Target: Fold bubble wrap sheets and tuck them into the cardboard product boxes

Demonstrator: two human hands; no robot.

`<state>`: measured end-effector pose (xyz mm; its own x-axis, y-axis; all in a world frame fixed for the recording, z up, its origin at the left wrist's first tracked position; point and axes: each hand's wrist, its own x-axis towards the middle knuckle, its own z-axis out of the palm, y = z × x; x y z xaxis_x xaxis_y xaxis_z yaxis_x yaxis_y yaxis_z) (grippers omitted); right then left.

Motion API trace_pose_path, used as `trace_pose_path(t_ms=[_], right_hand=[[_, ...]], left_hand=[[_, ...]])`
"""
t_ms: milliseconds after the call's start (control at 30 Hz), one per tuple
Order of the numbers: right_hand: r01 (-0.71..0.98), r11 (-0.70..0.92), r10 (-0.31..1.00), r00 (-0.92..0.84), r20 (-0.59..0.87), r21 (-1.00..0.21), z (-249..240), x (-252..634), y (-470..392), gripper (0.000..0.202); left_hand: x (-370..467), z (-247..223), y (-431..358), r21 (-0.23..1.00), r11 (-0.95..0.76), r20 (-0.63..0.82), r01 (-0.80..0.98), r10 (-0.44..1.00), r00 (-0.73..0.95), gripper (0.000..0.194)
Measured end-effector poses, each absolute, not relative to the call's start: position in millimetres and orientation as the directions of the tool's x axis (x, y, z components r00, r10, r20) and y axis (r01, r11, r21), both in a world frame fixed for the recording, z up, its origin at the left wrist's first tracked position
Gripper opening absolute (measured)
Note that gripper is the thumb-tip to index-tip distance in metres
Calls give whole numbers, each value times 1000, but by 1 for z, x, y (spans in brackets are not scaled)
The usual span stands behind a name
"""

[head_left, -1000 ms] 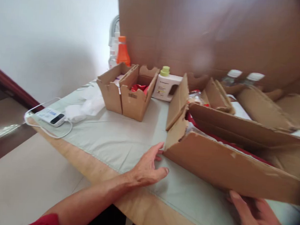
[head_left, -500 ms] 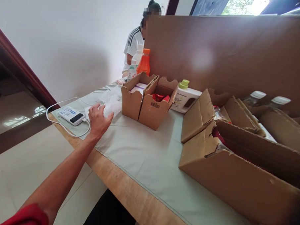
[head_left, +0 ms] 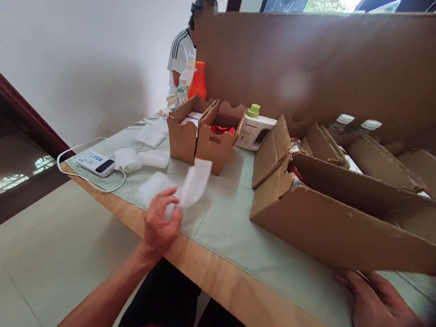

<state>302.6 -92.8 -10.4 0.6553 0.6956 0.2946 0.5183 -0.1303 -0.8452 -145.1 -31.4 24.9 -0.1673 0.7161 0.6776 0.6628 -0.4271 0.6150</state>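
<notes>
My left hand (head_left: 162,223) is over the table's near edge, thumb and fingertips closed on a small clear sheet of bubble wrap (head_left: 197,184) that stands up from the cloth, slightly blurred. Another bubble wrap piece (head_left: 154,186) lies flat just behind my fingers. Farther back on the cloth are more pieces of bubble wrap (head_left: 152,135). At the lower right, my right hand (head_left: 383,305) rests beside the base of a long cardboard box (head_left: 330,231). Its fingers are bent together around a thin, pale edge that I cannot make out, and the box partly hides the fingertips.
A white power bank (head_left: 95,163) with a cable lies at the table's left end. Two narrow cardboard boxes (head_left: 183,140) stand mid-table, beside a white bottle with a green cap (head_left: 255,131). An orange bottle (head_left: 198,83) and a person (head_left: 181,51) are behind. A cardboard panel (head_left: 316,61) rises at the back.
My left hand has come right and nearer, bringing a bubble wrap sheet away from the loose pieces. My right hand shows much more now. The view has shifted slightly.
</notes>
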Motion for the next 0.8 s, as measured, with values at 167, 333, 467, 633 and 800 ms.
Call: trace_pose_path(t_ms=[167,333,467,633,800], right_hand=[[360,-100,479,834,272,-928,16,251,-126,33],[563,-147,784,567,251,-813,22,207,-166,31],[681,-81,949,277,153,-728,20,180,-140,38],[747,-60,951,245,190,-662,9,144,-67,30],[737,4,928,249,277,-676,17,127,-76,22]], left_hand=[[-81,-4,-89,590,-637,637,495,745,199,15],[-81,-8,-104,595,-659,560,460,750,351,19],[-88,-11,-108,629,-618,531,471,785,321,17],[-88,-23,-113,646,-565,510,514,820,261,31],[-96,-25,-105,480,-589,541,651,782,309,55]])
